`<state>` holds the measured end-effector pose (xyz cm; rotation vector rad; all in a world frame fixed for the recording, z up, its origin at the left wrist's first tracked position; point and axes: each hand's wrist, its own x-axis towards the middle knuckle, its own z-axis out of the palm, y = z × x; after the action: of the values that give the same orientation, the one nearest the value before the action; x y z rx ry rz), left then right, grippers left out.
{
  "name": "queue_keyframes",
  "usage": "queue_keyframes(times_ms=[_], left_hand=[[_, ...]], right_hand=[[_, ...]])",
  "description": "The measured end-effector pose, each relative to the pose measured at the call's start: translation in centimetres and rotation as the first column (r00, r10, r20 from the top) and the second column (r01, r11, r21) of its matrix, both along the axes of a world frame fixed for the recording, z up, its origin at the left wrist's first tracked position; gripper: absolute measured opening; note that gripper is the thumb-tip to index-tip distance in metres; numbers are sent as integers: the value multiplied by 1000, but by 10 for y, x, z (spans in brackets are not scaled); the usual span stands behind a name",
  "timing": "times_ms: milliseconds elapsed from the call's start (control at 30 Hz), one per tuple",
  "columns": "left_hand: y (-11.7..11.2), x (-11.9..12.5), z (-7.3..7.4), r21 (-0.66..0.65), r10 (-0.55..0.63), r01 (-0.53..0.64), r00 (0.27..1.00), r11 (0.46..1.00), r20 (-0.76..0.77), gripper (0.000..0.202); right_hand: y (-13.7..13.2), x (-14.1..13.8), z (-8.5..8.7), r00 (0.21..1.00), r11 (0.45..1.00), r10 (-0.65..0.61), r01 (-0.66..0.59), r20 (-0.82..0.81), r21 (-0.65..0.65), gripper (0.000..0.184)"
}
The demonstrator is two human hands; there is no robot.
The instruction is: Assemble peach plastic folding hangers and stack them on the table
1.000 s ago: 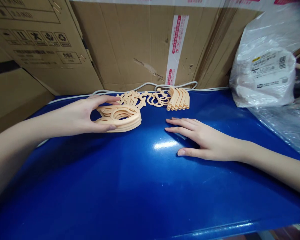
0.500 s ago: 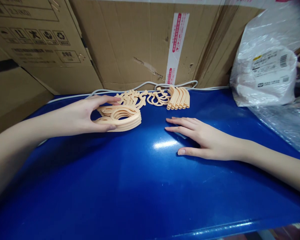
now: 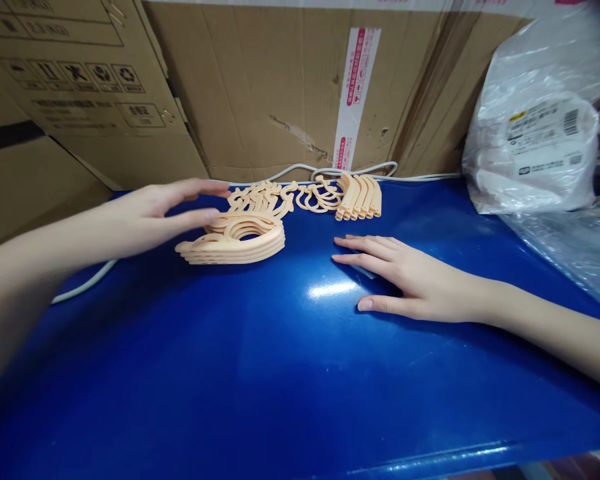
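A stack of beige curved plastic pieces (image 3: 235, 252) with round openings lies on the blue table (image 3: 280, 373). My left hand (image 3: 180, 210) is just above the left end of this stack, fingers extended and apart, with nothing held. Behind the stack are several beige hook-shaped pieces (image 3: 317, 198) and other small curved parts (image 3: 263, 197). To their right, a row of beige curved arms (image 3: 359, 198) lies side by side. My right hand (image 3: 400, 273) rests palm down on the table in front of that row, fingers spread and empty.
Cardboard boxes (image 3: 280, 87) stand along the back and left. A white cable (image 3: 425, 178) runs along the table's rear edge. At the right is a clear plastic bag (image 3: 535, 147) with a labelled white roll-like bundle inside, and loose plastic film (image 3: 570, 247) spreads below it.
My left hand has let go of the beige stack and lifted off it, up and to the left. The stack stays where it was. My right hand has not visibly moved.
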<state>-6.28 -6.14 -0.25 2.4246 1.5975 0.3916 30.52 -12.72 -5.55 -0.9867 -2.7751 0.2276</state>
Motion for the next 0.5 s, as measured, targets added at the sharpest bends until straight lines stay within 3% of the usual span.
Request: queue_keyframes(times_ms=[167,500], left_hand=[[0,-8,14,27,47,-46,998,999,-48,72],[4,-18,12,11,48,-46,988,999,-148,81]], right_hand=[[-1,-1,2,1000,1000,-8,8,-1,-13,67],[-3,-3,4,1000,1000,-13,13,1,-27,67]])
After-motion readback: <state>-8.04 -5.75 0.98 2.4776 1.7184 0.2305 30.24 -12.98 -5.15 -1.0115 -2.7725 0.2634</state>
